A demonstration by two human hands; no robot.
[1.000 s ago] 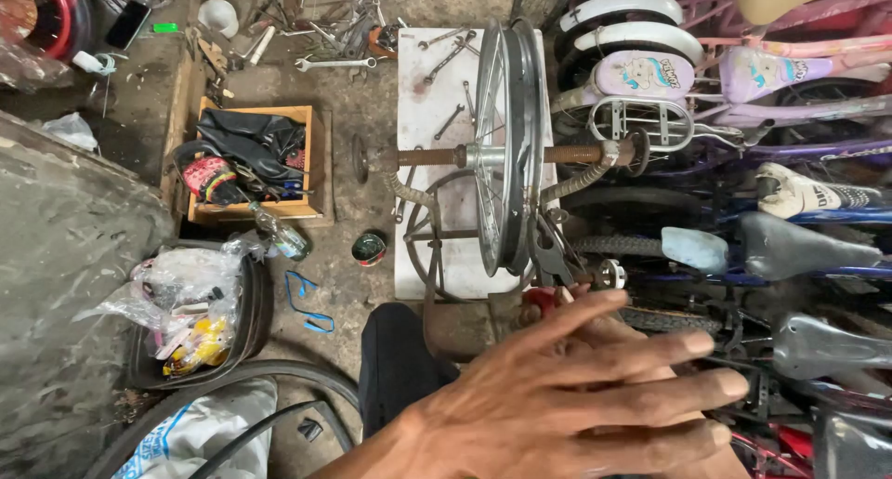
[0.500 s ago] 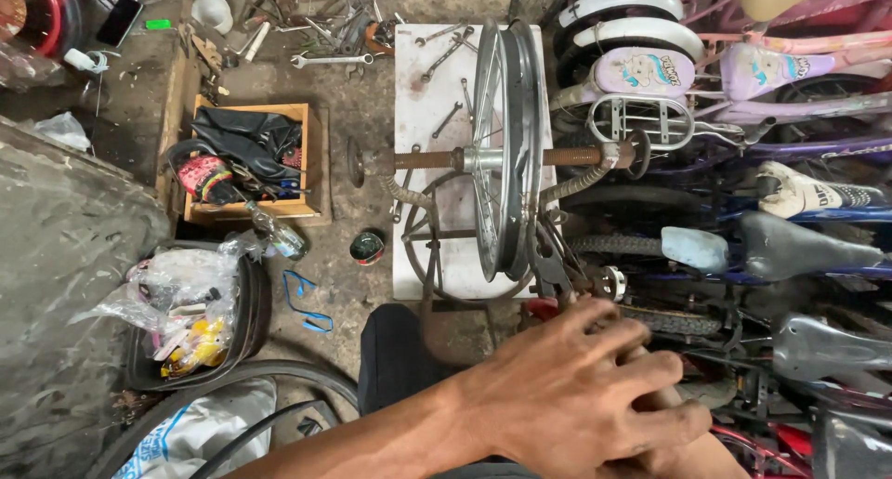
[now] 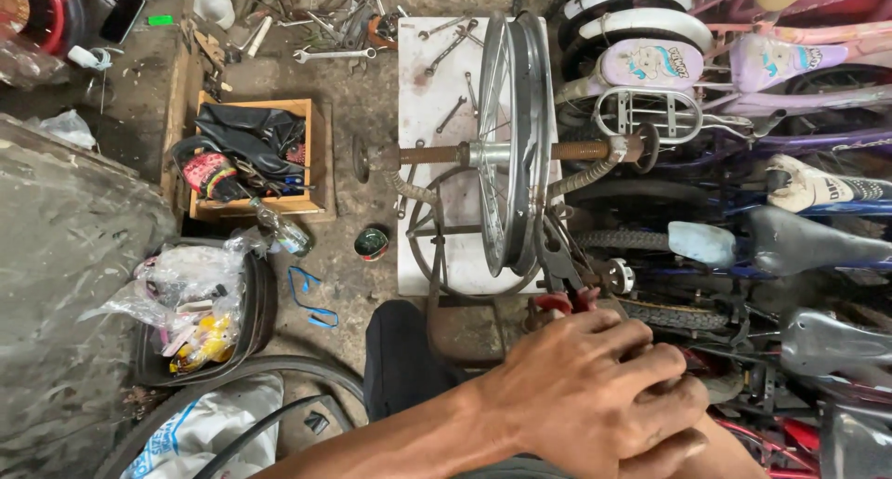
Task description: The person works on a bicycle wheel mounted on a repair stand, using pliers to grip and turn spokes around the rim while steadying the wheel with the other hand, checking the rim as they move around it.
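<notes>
1. The left hand, spread wide a second ago, now lies curled over the right hand; whatever they grip is hidden.
2. Red-handled pliers poke out just beyond the knuckles, touching them.
3. Ahead, a bare bicycle rim stands upright on a rusty truing stand.
4. Spanners litter the white board; a wooden box sits left.

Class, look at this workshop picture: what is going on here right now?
A person sits before a bare bicycle wheel rim mounted upright on a rusty stand. The left hand lies over the right hand, which is mostly hidden, both by red-handled pliers just below the rim. Spanners lie on a white board; bicycles crowd the right.
</notes>
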